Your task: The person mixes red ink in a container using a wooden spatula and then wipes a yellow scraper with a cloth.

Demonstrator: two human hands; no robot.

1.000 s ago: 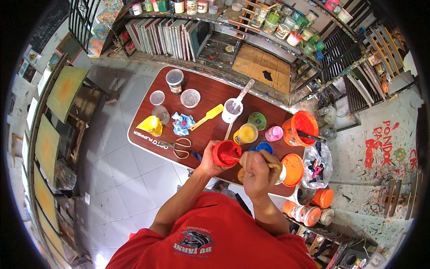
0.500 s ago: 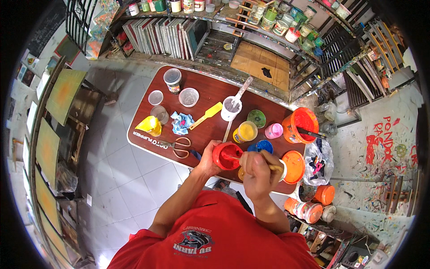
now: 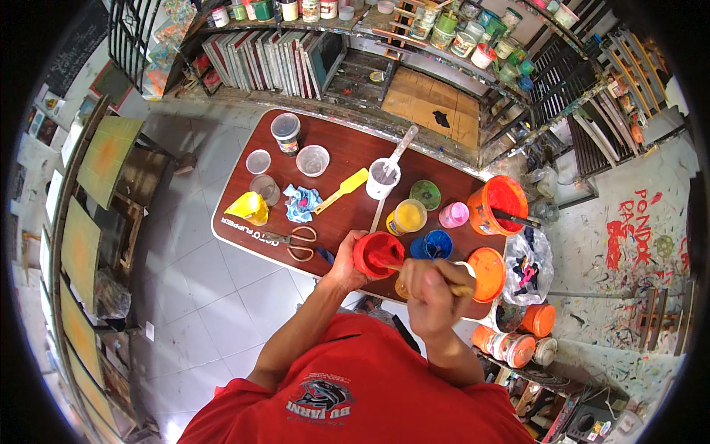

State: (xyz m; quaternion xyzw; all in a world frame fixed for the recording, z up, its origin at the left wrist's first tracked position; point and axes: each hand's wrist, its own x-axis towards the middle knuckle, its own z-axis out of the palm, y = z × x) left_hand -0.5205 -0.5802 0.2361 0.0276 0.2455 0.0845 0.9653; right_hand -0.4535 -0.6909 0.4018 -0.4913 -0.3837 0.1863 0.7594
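Note:
My left hand [image 3: 346, 265] is wrapped around the side of a small red tub [image 3: 364, 257], tilted slightly, with thick red paint inside. My right hand [image 3: 430, 300] is closed in a fist on a wooden stirring stick [image 3: 462, 290]. The stick's lower end reaches over the rim into the red paint, its tip hidden there. Right beside the tub stand a blue paint pot [image 3: 436, 244] and a yellow paint tub [image 3: 408, 216]. Left of it, scissors [image 3: 301, 244] with brown handles lie on the dark red table [image 3: 336, 152].
A yellow spatula [image 3: 344, 191], a crumpled blue cloth [image 3: 301, 203] and a white tub [image 3: 382, 180] with a scraper share the table. Orange buckets [image 3: 487, 275] line its right side. Several framed screens [image 3: 266, 63] stand on the shelf behind. Boards [image 3: 80, 240] hang at left.
My right hand has shifted a little down and toward me with the stick, uncovering more of the blue pot. My left hand still grips the red tub.

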